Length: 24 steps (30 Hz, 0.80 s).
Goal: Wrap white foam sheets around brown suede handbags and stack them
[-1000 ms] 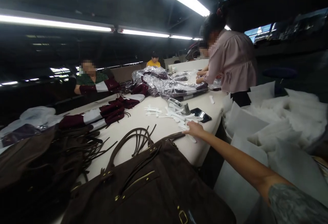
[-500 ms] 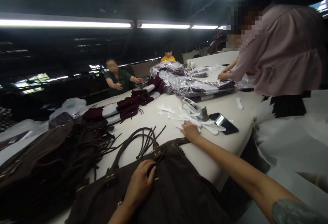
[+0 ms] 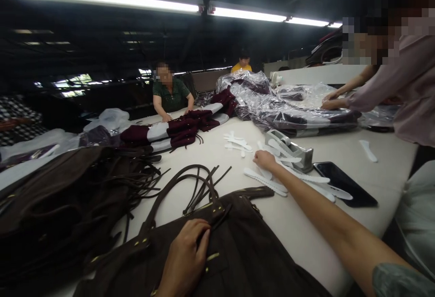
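Observation:
A dark brown handbag (image 3: 244,247) with two looped handles and brass-coloured fittings lies before me. My left hand (image 3: 188,251) rests on its upper front, fingers bent together over the fabric beside a short zip. My right hand (image 3: 265,160) reaches across to a pile of white plastic strips (image 3: 267,183) with notched edges. Its fingers are closed at a strip in the pile, and the fingertips are partly hidden. Just beyond that hand stands a grey tape dispenser (image 3: 302,156). A black phone (image 3: 346,184) lies right of the strips.
More dark brown bags (image 3: 64,197) with loose straps are heaped at left. Maroon bags (image 3: 183,129) lie farther back, beside plastic-wrapped bags (image 3: 288,111). One co-worker (image 3: 171,93) handles the maroon bags; another in a pink top (image 3: 404,79) works at right. One strip (image 3: 368,151) lies apart.
The view has turned left and come closer. My right hand has moved farther into the strips and its fingers have closed. The far co-worker's hands have come down onto the maroon bags.

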Available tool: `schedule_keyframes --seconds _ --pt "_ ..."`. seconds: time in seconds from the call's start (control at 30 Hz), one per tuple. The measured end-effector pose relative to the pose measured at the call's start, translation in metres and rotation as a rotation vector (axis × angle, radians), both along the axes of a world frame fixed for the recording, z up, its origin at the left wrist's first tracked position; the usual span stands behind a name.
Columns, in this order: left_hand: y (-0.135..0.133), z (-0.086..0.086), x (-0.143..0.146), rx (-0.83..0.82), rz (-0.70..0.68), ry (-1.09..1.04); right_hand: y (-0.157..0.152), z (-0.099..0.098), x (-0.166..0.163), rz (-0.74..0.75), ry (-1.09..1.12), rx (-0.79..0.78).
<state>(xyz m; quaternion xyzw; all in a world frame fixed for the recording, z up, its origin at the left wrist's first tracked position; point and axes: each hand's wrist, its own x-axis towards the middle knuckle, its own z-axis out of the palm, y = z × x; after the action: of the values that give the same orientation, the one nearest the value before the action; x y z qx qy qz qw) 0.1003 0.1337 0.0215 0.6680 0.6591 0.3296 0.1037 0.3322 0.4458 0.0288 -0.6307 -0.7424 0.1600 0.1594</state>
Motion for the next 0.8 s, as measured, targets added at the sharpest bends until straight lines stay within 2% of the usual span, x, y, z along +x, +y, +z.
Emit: schedule_keyframes --seconds 0.1,0.2,0.27,0.33,0.37,0.43,0.53,0.6,0.67,0.7,0.77,0.8 --pt "0.000 0.002 0.002 -0.027 -0.001 -0.026 -0.014 0.006 0.008 0.027 0.158 0.077" --pt "0.000 0.000 0.002 0.030 0.002 -0.097 -0.040 0.024 0.003 0.102 0.379 0.123" --pt "0.003 0.000 -0.003 0.123 0.046 -0.145 -0.062 0.040 -0.011 0.245 0.678 0.047" --pt "0.010 0.005 -0.014 0.215 0.123 -0.155 -0.087 0.053 -0.035 0.408 0.961 -0.091" --pt "0.016 0.009 -0.022 0.238 0.176 -0.139 -0.099 0.057 -0.049 0.461 1.029 -0.161" --pt "0.031 0.020 -0.043 0.210 0.300 -0.076 -0.122 0.058 -0.080 0.471 0.993 -0.256" --pt "0.061 0.032 -0.079 0.114 0.475 0.002 -0.152 0.042 -0.123 0.408 0.866 -0.358" --pt "0.081 0.032 -0.097 0.016 0.533 0.046 -0.167 0.024 -0.143 0.409 0.805 -0.380" --pt "0.098 0.026 -0.107 -0.107 0.547 0.075 -0.177 0.004 -0.151 0.455 0.692 -0.287" --pt "0.105 0.021 -0.109 -0.162 0.551 0.085 -0.179 -0.005 -0.152 0.481 0.616 -0.192" --pt "0.118 0.011 -0.111 -0.235 0.566 0.096 -0.178 -0.019 -0.150 0.535 0.521 -0.037" --pt "0.123 0.006 -0.112 -0.255 0.576 0.098 -0.176 -0.024 -0.148 0.556 0.509 -0.011"
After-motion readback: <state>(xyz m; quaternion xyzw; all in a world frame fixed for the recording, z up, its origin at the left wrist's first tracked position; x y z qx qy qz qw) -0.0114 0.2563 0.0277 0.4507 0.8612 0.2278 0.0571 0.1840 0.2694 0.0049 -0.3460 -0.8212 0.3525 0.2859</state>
